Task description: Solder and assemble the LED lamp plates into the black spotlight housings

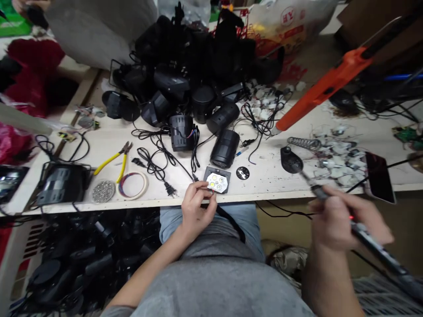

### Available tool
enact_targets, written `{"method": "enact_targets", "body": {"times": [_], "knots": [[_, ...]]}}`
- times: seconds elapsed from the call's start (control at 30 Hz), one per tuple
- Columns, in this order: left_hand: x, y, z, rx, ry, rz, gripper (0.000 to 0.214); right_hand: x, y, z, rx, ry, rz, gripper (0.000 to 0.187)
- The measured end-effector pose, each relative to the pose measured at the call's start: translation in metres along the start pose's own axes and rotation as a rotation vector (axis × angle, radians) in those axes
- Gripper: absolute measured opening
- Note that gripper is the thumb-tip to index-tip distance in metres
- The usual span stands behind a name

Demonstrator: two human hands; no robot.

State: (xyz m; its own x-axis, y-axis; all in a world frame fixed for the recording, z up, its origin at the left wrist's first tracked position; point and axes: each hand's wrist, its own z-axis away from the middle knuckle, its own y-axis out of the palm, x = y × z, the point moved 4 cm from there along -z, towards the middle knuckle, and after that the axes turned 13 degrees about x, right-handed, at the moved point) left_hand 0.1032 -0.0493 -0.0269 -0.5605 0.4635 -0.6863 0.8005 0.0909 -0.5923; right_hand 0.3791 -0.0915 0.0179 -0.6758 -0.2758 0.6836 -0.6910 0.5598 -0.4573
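My left hand pinches the edge of a small white LED board with several round emitters, lying on a dark plate at the front edge of the workbench. My right hand, blurred by motion, is wrapped round a black soldering iron whose tip points up-left toward a black iron stand with a coil. A black cable runs from the board area toward a black cylindrical lamp housing.
A heap of black lamp housings fills the back of the bench. Yellow-handled pliers, a tape roll, a round metal disc, an orange tool, a phone and loose white parts lie about.
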Motion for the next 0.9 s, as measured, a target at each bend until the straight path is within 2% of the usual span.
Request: {"method": "enact_targets", "body": {"times": [0.03, 0.1, 0.17, 0.27, 0.47, 0.57, 0.7, 0.8, 0.9], "knots": [[0.000, 0.000, 0.000, 0.000, 0.000, 0.000, 0.010, -0.007, -0.010, -0.009, -0.141, -0.001, 0.005, 0.018], [-0.001, 0.001, -0.001, -0.001, 0.004, 0.000, 0.010, -0.021, -0.025, -0.030, -0.294, 0.013, -0.003, 0.015], [-0.003, 0.001, -0.001, 0.002, 0.007, 0.004, 0.010, -0.033, -0.032, -0.052, -0.283, 0.062, 0.024, 0.013], [-0.002, -0.004, 0.002, -0.010, -0.019, 0.025, 0.007, -0.045, -0.029, -0.083, -0.149, 0.156, 0.077, 0.017], [0.026, -0.037, 0.013, -0.153, -0.194, 0.036, 0.007, -0.056, 0.002, -0.114, -0.067, 0.411, 0.039, 0.006], [0.040, -0.052, 0.018, -0.203, -0.250, 0.035, 0.008, -0.064, 0.015, -0.112, -0.037, 0.468, -0.056, 0.008], [0.048, -0.056, 0.020, -0.199, -0.267, 0.029, 0.008, -0.081, 0.017, -0.097, -0.129, 0.465, -0.214, 0.033], [0.050, -0.053, 0.019, -0.162, -0.263, 0.034, 0.007, -0.089, 0.017, -0.077, -0.142, 0.518, -0.241, 0.051], [0.050, -0.054, 0.017, -0.137, -0.230, 0.014, 0.005, -0.078, 0.021, -0.048, -0.117, 0.562, -0.175, 0.051]]}}
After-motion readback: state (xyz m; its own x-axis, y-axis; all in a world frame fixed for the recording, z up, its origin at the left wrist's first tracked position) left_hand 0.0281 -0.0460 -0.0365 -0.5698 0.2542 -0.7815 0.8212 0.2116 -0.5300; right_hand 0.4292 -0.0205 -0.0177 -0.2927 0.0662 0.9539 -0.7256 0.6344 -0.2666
